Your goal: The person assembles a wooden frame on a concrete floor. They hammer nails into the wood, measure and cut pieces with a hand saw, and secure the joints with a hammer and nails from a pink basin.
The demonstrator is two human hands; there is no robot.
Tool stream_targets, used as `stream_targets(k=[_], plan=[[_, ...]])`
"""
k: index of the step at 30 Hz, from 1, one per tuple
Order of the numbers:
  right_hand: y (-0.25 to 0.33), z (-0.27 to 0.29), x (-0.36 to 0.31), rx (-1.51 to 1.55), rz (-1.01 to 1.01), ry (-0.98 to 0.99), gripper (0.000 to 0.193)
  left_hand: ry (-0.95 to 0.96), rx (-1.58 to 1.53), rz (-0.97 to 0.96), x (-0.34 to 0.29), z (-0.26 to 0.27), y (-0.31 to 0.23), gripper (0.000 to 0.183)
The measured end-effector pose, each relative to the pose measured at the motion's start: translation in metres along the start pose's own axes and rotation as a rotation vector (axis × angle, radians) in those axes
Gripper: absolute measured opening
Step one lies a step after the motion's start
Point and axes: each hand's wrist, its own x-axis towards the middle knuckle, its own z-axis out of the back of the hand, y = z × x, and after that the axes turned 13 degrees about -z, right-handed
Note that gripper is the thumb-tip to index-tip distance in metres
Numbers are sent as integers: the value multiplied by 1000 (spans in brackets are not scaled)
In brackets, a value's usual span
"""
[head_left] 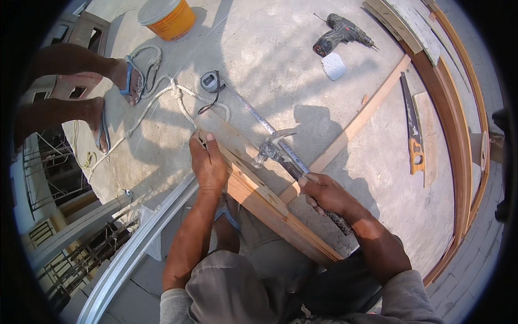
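My right hand (pixel 326 194) is closed round the handle of a claw hammer (pixel 270 150), whose metal head hangs over the wood in front of me. My left hand (pixel 209 164) grips the far end of a stacked wooden beam (pixel 270 208); whether a small piece is pinched by its thumb, I cannot make out. The beam slants from that hand down to my lap at the right. Beyond the hammer, the extended blade of a tape measure (pixel 210 81) runs across the floor and passes behind the hammer head.
A black cordless drill (pixel 341 33) and a yellow-handled handsaw (pixel 414 135) lie on the concrete. A yellow bucket (pixel 168 20), knotted rope (pixel 175 89) and another person's sandalled feet (pixel 127 81) are at the far left. Metal channels (pixel 145 237) border a drop with scaffolding. Long timbers (pixel 450 113) curve along the right.
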Motion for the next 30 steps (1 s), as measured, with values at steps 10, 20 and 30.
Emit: stream_targets(k=[10, 20, 30], plan=[[-6, -34, 21, 27, 134, 45, 34, 25, -61, -10, -1, 2, 0, 57], [-25, -4, -26, 563, 81, -198, 31, 37, 28, 38, -2, 3, -3, 54], [-54, 81, -1, 224, 52, -328, 33, 68, -47, 78, -1, 9, -11, 58]])
